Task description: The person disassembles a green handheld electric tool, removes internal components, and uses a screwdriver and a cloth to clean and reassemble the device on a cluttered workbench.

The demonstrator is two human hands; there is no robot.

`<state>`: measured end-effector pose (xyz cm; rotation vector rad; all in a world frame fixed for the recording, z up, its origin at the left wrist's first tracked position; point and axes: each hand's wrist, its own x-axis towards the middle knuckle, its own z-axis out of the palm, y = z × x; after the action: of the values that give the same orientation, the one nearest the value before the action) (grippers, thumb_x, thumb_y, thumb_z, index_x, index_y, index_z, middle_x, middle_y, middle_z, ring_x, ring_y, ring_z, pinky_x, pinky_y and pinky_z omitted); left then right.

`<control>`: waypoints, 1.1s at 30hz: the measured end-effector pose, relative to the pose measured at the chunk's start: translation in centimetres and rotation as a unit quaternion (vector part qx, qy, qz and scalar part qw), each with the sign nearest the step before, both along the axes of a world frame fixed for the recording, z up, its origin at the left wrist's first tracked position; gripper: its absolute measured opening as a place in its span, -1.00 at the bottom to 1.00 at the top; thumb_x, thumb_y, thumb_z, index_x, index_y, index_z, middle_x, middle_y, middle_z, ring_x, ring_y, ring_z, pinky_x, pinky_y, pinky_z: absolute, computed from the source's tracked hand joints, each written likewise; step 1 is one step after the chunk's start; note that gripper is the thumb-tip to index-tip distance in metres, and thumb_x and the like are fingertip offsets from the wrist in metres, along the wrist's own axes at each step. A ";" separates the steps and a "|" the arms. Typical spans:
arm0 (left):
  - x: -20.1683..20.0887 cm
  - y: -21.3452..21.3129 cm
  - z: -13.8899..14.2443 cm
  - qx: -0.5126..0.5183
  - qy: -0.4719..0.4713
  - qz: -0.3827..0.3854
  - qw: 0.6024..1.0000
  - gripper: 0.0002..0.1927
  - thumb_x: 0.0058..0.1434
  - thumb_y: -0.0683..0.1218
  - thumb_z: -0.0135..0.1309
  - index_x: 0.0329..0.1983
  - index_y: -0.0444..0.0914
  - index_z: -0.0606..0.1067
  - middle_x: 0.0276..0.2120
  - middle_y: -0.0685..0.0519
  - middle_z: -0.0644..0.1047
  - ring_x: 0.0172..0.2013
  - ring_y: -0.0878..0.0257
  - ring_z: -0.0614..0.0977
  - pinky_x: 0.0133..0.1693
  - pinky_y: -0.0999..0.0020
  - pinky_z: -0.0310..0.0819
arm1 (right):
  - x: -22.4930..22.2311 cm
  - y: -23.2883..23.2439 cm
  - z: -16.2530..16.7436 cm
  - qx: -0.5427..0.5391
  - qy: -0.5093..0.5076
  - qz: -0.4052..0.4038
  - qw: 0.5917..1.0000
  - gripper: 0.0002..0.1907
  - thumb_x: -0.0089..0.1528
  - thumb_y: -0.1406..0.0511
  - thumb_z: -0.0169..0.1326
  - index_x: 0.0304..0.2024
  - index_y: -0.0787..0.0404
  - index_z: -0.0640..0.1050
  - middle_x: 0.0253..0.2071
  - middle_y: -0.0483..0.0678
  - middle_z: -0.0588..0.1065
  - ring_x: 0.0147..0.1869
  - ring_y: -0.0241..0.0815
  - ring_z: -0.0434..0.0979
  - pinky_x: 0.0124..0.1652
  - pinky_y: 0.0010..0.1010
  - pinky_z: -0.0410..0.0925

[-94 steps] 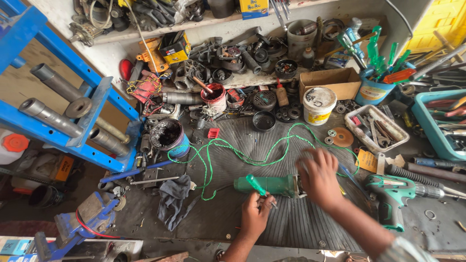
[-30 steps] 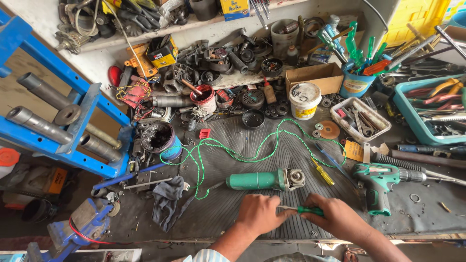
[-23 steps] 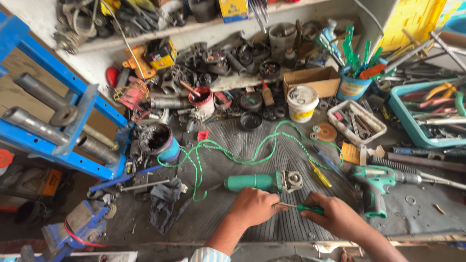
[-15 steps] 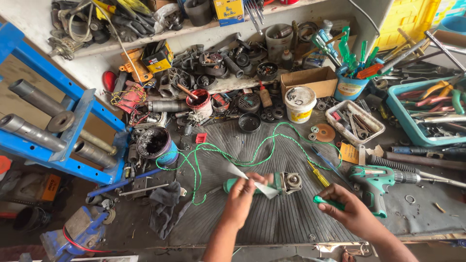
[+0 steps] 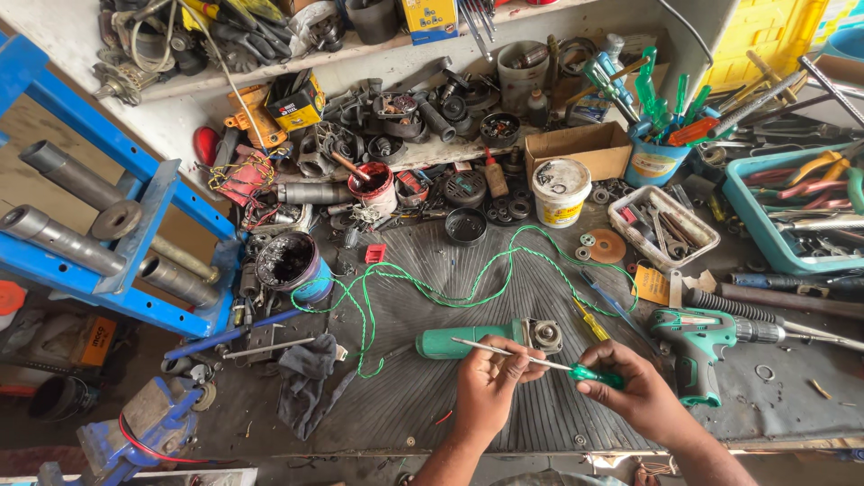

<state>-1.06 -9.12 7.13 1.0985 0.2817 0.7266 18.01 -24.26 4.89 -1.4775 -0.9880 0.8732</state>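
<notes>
Both hands (image 5: 486, 387) on screwdriver (image 5: 540, 362) — beside grinder (image 5: 477, 340) (green).

A ribbed mat (image 5: 504, 297) covered the workbench (image 5: 810, 396) — on it lay a green grinder (image 5: 477, 340), green wire (image 5: 423, 288), a drill (image 5: 711, 337) and a dark rag (image 5: 304, 378).

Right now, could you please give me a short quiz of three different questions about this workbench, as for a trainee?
1. True or false: the right hand holds a screwdriver with a green handle.
2. Which thing lies just beyond the left hand? A) green angle grinder body B) blue vise C) white tub
3. Fill in: the green cordless drill lies on the person's ____ side.

Key: 1 true; 2 A; 3 right.
</notes>
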 end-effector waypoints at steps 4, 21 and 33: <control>-0.2 0.7 -0.3 0.062 0.023 -0.016 0.998 -0.86 0.39 -0.18 0.07 -0.13 -0.39 0.43 -0.16 -0.17 0.66 -0.08 0.12 0.73 -0.03 0.23 0.70 | -0.3 0.0 -0.6 0.015 -0.123 -0.022 0.992 -0.73 0.11 0.36 0.33 -0.19 0.25 0.55 -0.23 -0.15 0.53 -0.14 -0.35 0.56 -0.09 -0.46 0.42; 0.5 0.9 -1.3 -0.089 0.062 0.016 0.994 -0.72 0.32 -0.10 0.00 0.08 -0.20 0.43 -0.17 0.03 0.65 -0.09 0.23 0.71 -0.10 0.28 0.67 | -2.7 1.5 -3.0 0.053 -0.031 -0.087 0.994 -0.71 0.12 0.39 0.31 -0.17 0.31 0.50 -0.23 -0.10 0.54 -0.12 -0.37 0.53 -0.12 -0.49 0.42; 0.7 0.8 -3.1 -0.049 0.036 0.089 0.994 -0.81 0.42 -0.08 0.02 -0.21 -0.32 0.40 -0.33 -0.09 0.63 -0.33 0.22 0.74 -0.21 0.24 0.74 | -3.5 0.9 -3.9 0.085 -0.062 -0.033 0.994 -0.78 0.22 0.38 0.27 -0.19 0.30 0.47 -0.30 -0.07 0.49 -0.21 -0.30 0.43 -0.17 -0.45 0.37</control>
<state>-0.39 -8.29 3.98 1.0162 0.4772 0.8240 14.54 -23.34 0.95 -1.4238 -1.0717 0.6406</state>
